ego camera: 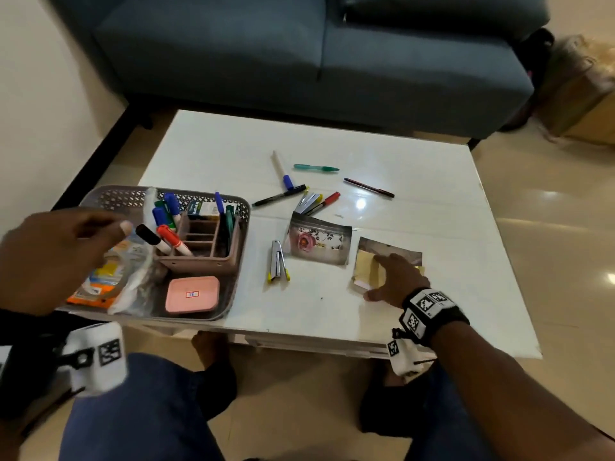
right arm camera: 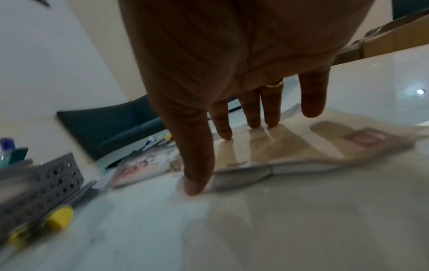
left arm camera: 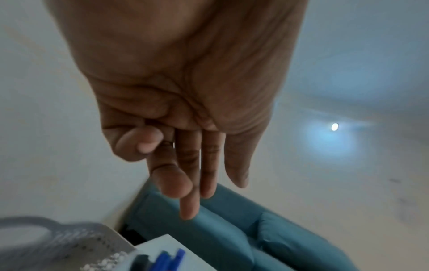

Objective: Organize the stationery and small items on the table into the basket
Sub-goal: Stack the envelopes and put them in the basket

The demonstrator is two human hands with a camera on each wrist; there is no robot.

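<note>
A: Where's the sticky-note packet sitting?
B: 4 o'clock of the basket. Right hand is pressing it with flat fingers; left hand is hovering empty, relaxed. Looks light, slippery; I'd pinch an edge.

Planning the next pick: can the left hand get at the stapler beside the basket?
Probably yes. The left hand hovers empty over the basket; the stapler lies in the open just past its right wall, nothing covering it.

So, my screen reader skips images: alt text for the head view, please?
The right hand rests its fingers on a clear packet of yellow notes on a white table. The left hand hovers, empty, over a grey basket.
</note>
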